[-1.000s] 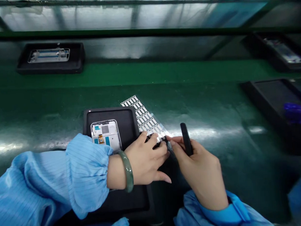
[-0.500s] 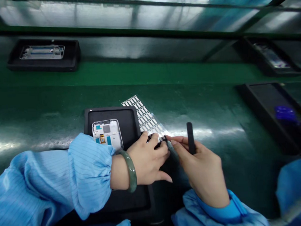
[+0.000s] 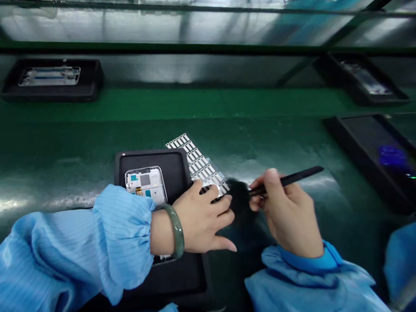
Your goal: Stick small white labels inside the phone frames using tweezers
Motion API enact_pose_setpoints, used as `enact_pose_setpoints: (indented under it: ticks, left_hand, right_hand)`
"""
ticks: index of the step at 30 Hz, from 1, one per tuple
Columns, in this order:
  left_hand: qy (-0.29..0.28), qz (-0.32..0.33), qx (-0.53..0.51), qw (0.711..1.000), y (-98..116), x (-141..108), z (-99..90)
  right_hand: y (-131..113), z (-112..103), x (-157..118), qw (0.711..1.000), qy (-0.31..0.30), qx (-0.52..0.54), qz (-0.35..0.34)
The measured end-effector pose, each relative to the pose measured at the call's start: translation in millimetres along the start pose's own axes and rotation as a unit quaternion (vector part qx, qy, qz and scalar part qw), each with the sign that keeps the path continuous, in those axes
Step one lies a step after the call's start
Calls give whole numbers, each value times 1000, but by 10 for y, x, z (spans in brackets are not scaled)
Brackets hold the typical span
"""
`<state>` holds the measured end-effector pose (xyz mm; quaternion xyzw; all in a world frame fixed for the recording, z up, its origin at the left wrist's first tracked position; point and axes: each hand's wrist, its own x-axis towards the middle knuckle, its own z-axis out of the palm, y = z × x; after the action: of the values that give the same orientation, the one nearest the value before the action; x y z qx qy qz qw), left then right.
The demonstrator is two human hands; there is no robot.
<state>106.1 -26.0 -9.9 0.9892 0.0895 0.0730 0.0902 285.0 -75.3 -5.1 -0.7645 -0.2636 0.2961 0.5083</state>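
Observation:
My left hand (image 3: 203,220) lies with its fingers spread over the right edge of a black tray (image 3: 174,171), fingertips on the lower end of a sheet of small white stickers (image 3: 190,156). Under my left sleeve and wrist, a white phone frame (image 3: 154,180) with teal patches is partly hidden in the tray. To the right, my right hand (image 3: 288,212) is closed on black tweezers (image 3: 302,174), their back end pointing right. The tips are at the fingers, and I cannot tell whether they hold anything.
Another black tray (image 3: 52,95) with a phone frame (image 3: 50,76) stands at the back left. Two more trays are on the right, one at the back (image 3: 355,80), one nearer (image 3: 361,164) with a blurred purple-blue item (image 3: 392,155). A neighbour's blue sleeve (image 3: 407,258) shows at lower right.
My right hand has moved right, away from the sticker sheet. The tweezers have swung from upright to nearly level in its fingers. My left hand stays on the sheet.

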Motion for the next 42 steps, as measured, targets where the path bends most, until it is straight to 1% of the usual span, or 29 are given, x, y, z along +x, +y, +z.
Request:
enact_pose_setpoints:
  ticks: [4,11,14,16,21,23,25,27,28,29,30,32,33,34,35,36,38,40,42]
  left_hand:
    - [19,1,2,1000,-9,0,19]
    - [20,2,-13,1000,-8,-11,25]
    - [19,3,-24,1000,-9,-8,11]
    - [16,4,-32,999,-11,-7,10]
    - [19,-2,-43,999,-14,-4,28]
    - [29,3,-48,998,-19,2,-5]
    - [40,-16,-78,996,-26,1,-93]
    - [53,-78,-162,982,-33,-22,-225]
    - [66,-121,-226,964,-35,-47,-296]
    - [86,-166,-294,937,-35,-80,-363]
    - [108,-207,-357,904,-32,-122,-421]
    - [143,-274,-450,838,-19,-219,-497]
    - [151,-299,-475,813,-11,-271,-515]
    - [155,-318,-490,797,-4,-322,-522]
    - [159,-329,-498,787,0,-371,-520]
    - [164,-335,-500,782,-1,-418,-515]
    - [176,-336,-487,787,-27,-501,-504]
    - [188,-326,-455,807,-87,-573,-502]
    - [201,-316,-411,831,-174,-635,-502]
  right_hand:
    - [29,63,56,1000,12,-27,-9]
    - [81,146,154,997,-2,-75,-36]
    - [60,151,171,997,0,-74,-35]
    - [21,141,160,999,-3,-48,-21]
    - [-130,111,63,997,-22,67,26]
    - [-205,108,4,994,-26,105,36]
    - [-285,116,-65,990,-34,133,41]
    - [-362,139,-143,987,-45,152,41]
    - [-396,158,-184,984,-54,163,38]
    - [-424,181,-224,981,-67,177,33]
    - [-446,209,-263,977,-85,193,24]
    - [-473,278,-333,968,-123,219,0]
    - [-480,319,-363,964,-138,226,-16]
    - [-484,363,-390,962,-147,228,-31]
    - [-486,408,-413,961,-151,227,-46]
    - [-489,453,-433,961,-149,226,-59]
    - [-495,536,-455,962,-137,223,-82]
    - [-496,595,-447,963,-108,225,-98]
    - [-482,618,-406,966,-64,223,-116]
